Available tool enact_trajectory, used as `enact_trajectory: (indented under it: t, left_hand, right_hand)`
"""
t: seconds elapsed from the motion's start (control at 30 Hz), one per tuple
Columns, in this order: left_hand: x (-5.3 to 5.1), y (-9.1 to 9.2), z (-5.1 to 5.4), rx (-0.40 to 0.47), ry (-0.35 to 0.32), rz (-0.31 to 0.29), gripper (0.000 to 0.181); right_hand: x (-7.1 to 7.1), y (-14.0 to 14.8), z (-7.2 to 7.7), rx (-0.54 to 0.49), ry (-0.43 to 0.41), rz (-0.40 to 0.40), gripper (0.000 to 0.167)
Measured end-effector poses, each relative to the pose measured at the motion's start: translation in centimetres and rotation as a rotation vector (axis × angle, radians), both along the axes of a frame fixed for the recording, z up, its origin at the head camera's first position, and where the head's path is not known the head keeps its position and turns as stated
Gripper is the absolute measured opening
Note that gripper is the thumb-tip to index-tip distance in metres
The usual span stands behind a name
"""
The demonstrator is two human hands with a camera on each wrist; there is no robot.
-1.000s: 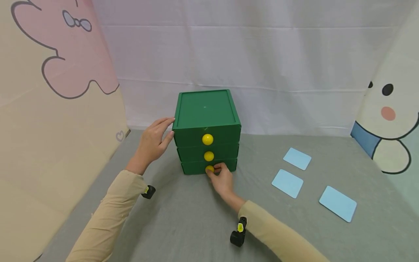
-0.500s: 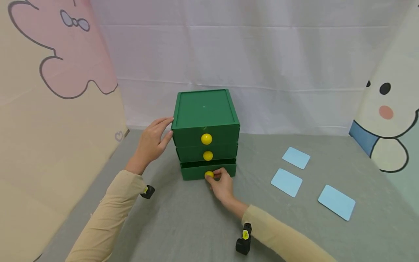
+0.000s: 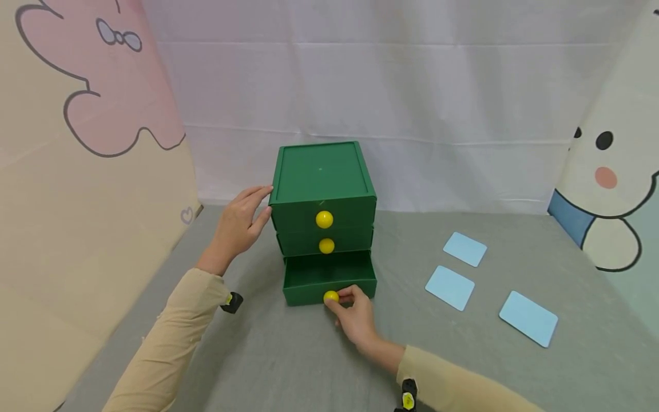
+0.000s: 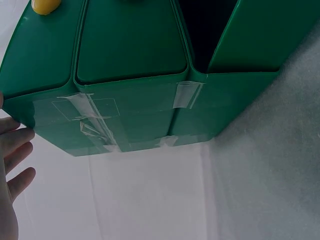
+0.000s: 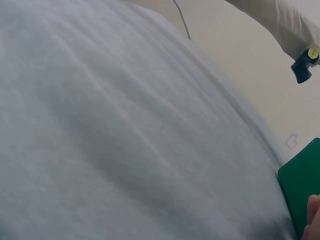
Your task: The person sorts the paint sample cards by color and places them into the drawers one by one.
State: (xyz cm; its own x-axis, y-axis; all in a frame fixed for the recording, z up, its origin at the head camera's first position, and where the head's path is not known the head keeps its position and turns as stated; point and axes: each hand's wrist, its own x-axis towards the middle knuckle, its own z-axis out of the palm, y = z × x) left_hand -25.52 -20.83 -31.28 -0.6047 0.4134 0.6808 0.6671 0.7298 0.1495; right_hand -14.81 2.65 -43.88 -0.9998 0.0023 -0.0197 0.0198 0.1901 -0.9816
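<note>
A green three-drawer cabinet with round yellow knobs stands at the middle of the table. Its bottom drawer is pulled partway out, and the part of its inside that shows holds nothing I can see. My right hand pinches that drawer's yellow knob between thumb and fingers. Against the cabinet's left side, near the top front corner, my left hand rests with its fingers extended. The left wrist view shows the fingers beside the cabinet's taped side; the upper two drawers are closed.
Three light blue cards lie on the grey cloth at the right: a far card, a middle card and a near card. A white cloth wall rises behind the cabinet, with cartoon-printed panels on both sides.
The bottom drawer has slid out toward me from closed, drawn by my right hand on its knob. My left hand has stayed against the cabinet's side.
</note>
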Motion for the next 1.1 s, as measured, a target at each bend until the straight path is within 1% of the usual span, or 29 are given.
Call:
enact_trajectory:
  t: [0.3,0.57,0.8,1.1]
  left_hand:
    - [0.0,0.0,0.1,0.001,-0.004,-0.002,0.041]
    - [0.2,0.1,0.3,-0.003,-0.008,0.004,0.041]
    - [0.2,0.0,0.3,-0.007,-0.016,0.009,0.041]
    - [0.3,0.0,0.3,-0.002,-0.016,0.009,0.041]
  right_hand:
    - [2.0,0.5,0.1,0.004,-0.003,0.028,0.029]
    - [3.3,0.7,0.2,-0.005,-0.018,0.046,0.033]
    - [4.0,0.9,0.2,-0.034,-0.030,0.063,0.033]
    - [4.3,1.2,0.3,-0.059,-0.020,0.084,0.031]
